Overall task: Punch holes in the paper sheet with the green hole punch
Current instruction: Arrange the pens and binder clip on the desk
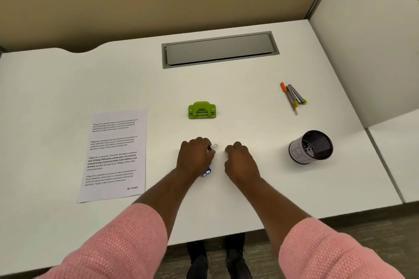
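The green hole punch stands on the white desk, just beyond both hands. The printed paper sheet lies flat to the left of my hands, untouched. My left hand rests on the desk with its fingers curled on a small binder clip; a blue clip peeks out under its wrist. My right hand lies beside it, fingers curled over a small paper clip at its fingertips.
A black mesh pen cup with a white label stands at the right. Highlighters and a pen lie at the back right. A grey cable hatch is set into the desk's rear. A white partition bounds the right side.
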